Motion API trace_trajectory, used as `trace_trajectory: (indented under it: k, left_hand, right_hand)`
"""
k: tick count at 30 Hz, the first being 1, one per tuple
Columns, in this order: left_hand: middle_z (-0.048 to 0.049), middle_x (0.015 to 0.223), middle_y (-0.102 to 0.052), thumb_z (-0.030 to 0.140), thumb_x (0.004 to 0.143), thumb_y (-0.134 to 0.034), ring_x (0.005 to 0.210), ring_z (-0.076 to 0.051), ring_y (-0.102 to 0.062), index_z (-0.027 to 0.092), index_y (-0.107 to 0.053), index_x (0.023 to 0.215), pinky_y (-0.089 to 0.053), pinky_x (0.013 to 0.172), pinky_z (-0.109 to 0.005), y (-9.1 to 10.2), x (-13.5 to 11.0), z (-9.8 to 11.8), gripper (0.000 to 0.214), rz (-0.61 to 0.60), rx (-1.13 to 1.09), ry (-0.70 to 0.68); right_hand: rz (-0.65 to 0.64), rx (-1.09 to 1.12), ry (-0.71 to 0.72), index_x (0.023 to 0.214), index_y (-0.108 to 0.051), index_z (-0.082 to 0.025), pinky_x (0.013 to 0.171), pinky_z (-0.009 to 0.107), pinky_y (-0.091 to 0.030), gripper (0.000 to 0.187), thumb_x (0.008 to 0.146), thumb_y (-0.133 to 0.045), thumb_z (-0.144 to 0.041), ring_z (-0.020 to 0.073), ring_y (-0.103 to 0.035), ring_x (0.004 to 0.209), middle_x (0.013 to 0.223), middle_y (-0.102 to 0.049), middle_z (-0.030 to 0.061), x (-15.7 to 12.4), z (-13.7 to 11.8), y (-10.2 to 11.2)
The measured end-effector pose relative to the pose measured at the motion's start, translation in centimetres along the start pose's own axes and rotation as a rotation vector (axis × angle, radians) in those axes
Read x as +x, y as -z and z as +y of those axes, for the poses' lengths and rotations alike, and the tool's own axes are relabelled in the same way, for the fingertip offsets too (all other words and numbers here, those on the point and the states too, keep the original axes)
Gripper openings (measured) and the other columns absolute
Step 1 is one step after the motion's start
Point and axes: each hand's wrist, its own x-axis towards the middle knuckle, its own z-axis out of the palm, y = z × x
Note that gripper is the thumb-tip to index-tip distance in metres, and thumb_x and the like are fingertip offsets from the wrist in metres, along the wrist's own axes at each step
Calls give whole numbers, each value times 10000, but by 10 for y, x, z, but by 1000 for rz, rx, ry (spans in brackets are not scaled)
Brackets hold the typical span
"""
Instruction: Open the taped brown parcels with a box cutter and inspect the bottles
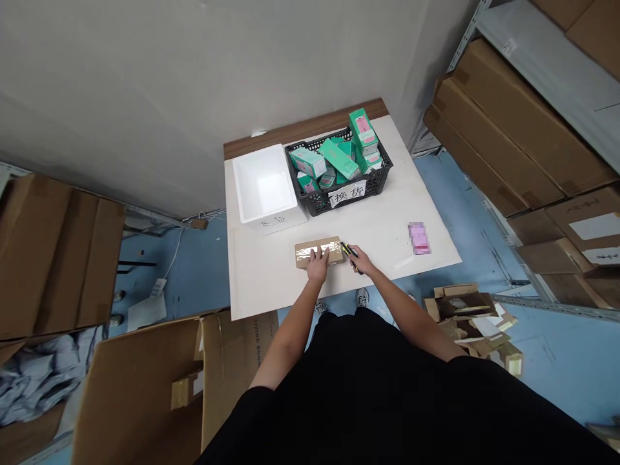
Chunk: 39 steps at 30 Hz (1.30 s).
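Note:
A small brown cardboard box with shiny clear tape along its top lies near the front of the white table. My left hand rests on top of the box, its fingers spread over the tape. In my right hand is a yellow and black utility knife, gripped by its handle. The knife's front end is at the box's right end; whether the blade touches the cardboard I cannot tell.
Behind the box stand a white foam bin and a black plastic basket of green boxes. A blurred pink item lies on the table at right. Below left is a large open carton; flattened cartons lie on the floor.

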Motion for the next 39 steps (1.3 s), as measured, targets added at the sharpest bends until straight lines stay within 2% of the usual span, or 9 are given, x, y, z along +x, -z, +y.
trace_trajectory:
  k: [6, 9, 13, 18, 25, 29, 32, 35, 39]
  left_hand:
    - [-34, 1807, -260, 497, 1075, -497, 1657, -353, -191, 447, -217, 1733, -313, 1283, -544, -3, -4, 2, 717, 17, -13, -8]
    - [-58, 1777, -326, 576, 1045, -539, 1612, -389, -262, 429, -331, 1705, -361, 1245, -556, 2, 1, -4, 707, 42, -48, -37]
    - [-90, 1652, -499, 561, 1073, -465, 1476, -357, -437, 366, -481, 1630, -416, 1204, -508, 17, 17, -28, 590, 80, -113, -106]
    - [-120, 1672, -457, 661, 1004, -554, 1547, -412, -329, 376, -346, 1693, -327, 1235, -565, 28, 29, -56, 774, 57, -118, -2]
    - [-219, 1438, -603, 490, 1104, -321, 1288, -377, -565, 236, -369, 1673, -477, 1034, -514, 5, -1, -60, 625, 39, -257, 241]
    - [-194, 1355, -645, 324, 1080, -380, 1184, -313, -632, 169, -327, 1672, -530, 955, -424, -20, -24, -41, 614, -64, -323, 48]
    - [-202, 1432, -595, 243, 1028, -482, 1274, -326, -579, 185, -418, 1612, -532, 983, -429, -19, -21, -35, 591, 13, -225, -19]
    - [-169, 1629, -458, 206, 996, -562, 1452, -338, -456, 266, -445, 1604, -502, 1068, -448, 2, 2, -46, 623, 77, -85, -142]
    - [-67, 1827, -158, 254, 824, -841, 1649, -379, -170, 360, -304, 1704, -371, 1240, -488, 32, 40, -67, 1036, -71, 53, -460]
  right_hand:
    - [-113, -116, -36, 1517, -519, -287, 482, 187, -490, 506, 1020, -564, -374, 98, -504, 425, 638, -560, -101, -25, 12, 21]
    - [-13, -91, -30, 1543, -504, -276, 490, 202, -506, 549, 1018, -563, -425, 101, -513, 435, 678, -604, -83, -28, 15, 26]
    - [279, -73, 0, 1666, -347, -284, 598, 279, -599, 768, 987, -602, -537, 146, -650, 567, 957, -742, 3, -16, 8, -3]
    - [396, -258, -58, 1701, -282, -228, 981, 396, -604, 1064, 836, -829, -519, 318, -746, 1155, 1368, -728, 124, 14, -6, -60]
    - [458, -430, -142, 1702, -259, -166, 984, 405, -569, 1090, 857, -842, -532, 353, -720, 1191, 1327, -733, 186, 76, -57, -70]
    - [413, -567, -96, 1703, -230, -111, 938, 396, -549, 1091, 885, -849, -480, 326, -721, 1115, 1263, -743, 200, 110, -98, -72]
    - [375, -609, -15, 1700, -247, -100, 934, 394, -544, 1042, 908, -834, -438, 330, -721, 1112, 1230, -755, 183, 111, -102, -65]
    - [385, -582, 55, 1712, -250, -147, 932, 414, -566, 1022, 934, -765, -564, 374, -732, 1135, 1252, -761, 182, 86, -75, -51]
    - [378, -569, -5, 1717, -239, -179, 974, 424, -572, 1095, 873, -788, -611, 383, -734, 1189, 1335, -739, 185, 37, -15, -41]
